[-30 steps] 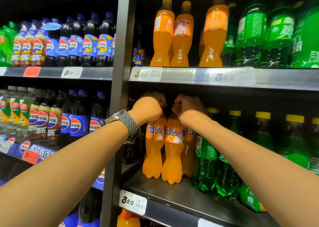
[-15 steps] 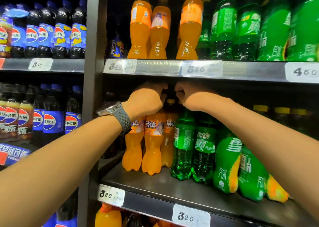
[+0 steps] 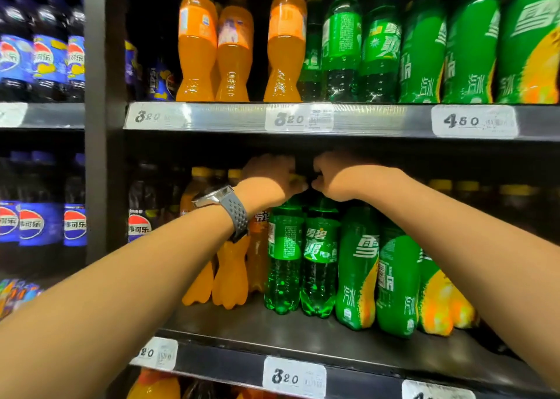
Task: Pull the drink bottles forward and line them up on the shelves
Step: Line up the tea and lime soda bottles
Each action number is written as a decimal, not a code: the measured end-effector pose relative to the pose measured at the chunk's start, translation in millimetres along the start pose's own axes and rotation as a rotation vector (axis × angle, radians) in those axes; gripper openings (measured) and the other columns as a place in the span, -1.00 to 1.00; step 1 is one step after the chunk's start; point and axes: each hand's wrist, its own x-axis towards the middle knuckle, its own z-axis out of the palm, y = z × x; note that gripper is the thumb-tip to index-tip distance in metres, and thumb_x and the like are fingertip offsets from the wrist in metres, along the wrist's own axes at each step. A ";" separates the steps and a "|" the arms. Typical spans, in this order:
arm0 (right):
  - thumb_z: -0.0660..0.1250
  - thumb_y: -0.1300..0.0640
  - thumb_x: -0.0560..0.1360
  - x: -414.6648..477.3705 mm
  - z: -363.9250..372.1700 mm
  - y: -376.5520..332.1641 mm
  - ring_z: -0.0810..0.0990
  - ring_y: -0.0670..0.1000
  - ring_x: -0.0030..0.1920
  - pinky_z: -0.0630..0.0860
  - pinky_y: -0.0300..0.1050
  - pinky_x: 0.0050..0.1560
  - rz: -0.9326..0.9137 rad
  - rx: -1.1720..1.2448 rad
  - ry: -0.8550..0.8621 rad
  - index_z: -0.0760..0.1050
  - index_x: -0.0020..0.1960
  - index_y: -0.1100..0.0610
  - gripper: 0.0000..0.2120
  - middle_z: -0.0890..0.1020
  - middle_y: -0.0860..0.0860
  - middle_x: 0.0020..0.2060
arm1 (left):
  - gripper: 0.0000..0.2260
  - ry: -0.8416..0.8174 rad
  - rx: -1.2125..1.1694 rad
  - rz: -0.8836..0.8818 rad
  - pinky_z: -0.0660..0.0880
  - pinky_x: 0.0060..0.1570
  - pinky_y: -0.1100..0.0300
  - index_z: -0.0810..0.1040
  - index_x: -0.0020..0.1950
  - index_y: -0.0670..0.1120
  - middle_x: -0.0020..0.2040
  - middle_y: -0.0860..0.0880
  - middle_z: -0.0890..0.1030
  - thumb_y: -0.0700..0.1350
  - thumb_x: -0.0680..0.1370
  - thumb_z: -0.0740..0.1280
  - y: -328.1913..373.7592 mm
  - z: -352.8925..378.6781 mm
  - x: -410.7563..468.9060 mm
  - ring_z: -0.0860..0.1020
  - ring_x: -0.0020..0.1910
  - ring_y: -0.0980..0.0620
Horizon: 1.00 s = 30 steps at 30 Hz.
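Gripping the tops of two clear green bottles [image 3: 303,262] mid-shelf [image 3: 303,335], left hand [image 3: 269,183] & right hand [image 3: 339,177] have fingers curled shut round the caps. Both bottles upright w/ green labels, just right of orange bottles [image 3: 230,277], left of opaque green-yellow bottles [image 3: 378,271].

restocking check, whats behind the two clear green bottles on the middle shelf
Behind the clear green bottles, yellow caps show dimly further right. The left hand and right hand cover their tops, hiding what's directly behind.

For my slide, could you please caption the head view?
Both hands, left and right, grasp the tops of two green bottles on the middle shelf.
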 end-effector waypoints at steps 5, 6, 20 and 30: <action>0.31 -0.04 0.52 -3.8 4.2 1.5 0.55 0.18 0.06 0.46 -0.13 -0.07 -0.005 0.000 0.001 0.47 0.23 0.10 -0.65 0.55 0.12 0.11 | -0.71 -0.053 -0.109 -0.018 0.49 -0.06 0.13 0.58 0.05 0.02 0.04 -0.03 0.62 0.16 0.45 0.39 -7.9 -4.9 1.6 0.56 0.01 -0.07; 0.31 -0.03 0.51 -3.8 3.5 1.1 0.56 0.17 0.04 0.49 -0.11 -0.05 -0.003 0.026 0.016 0.48 0.20 0.10 -0.68 0.56 0.12 0.09 | -0.72 -0.073 -0.140 -0.020 0.50 -0.04 0.13 0.59 0.06 0.02 0.05 -0.01 0.62 0.14 0.45 0.41 -10.2 -6.4 1.7 0.56 0.01 -0.05; 0.36 0.03 0.49 1.7 13.3 -5.1 0.55 0.12 0.07 0.50 -0.09 0.06 -0.021 0.260 0.134 0.57 0.11 0.05 -0.78 0.60 0.06 0.08 | -0.77 -0.145 -0.208 0.020 0.39 -0.04 0.30 0.60 0.16 0.01 0.15 0.00 0.61 -0.16 0.52 0.35 -27.4 -11.4 0.2 0.56 0.09 -0.02; 0.33 0.04 0.51 6.2 24.4 -4.8 0.56 0.13 0.02 0.41 -0.16 -0.11 0.001 0.307 0.175 0.56 0.12 0.04 -0.80 0.61 0.09 0.05 | -0.77 -0.137 -0.283 0.000 0.45 -0.06 0.24 0.58 0.12 0.02 0.09 0.03 0.62 -0.05 0.47 0.43 -30.5 -5.9 -0.4 0.57 0.03 0.00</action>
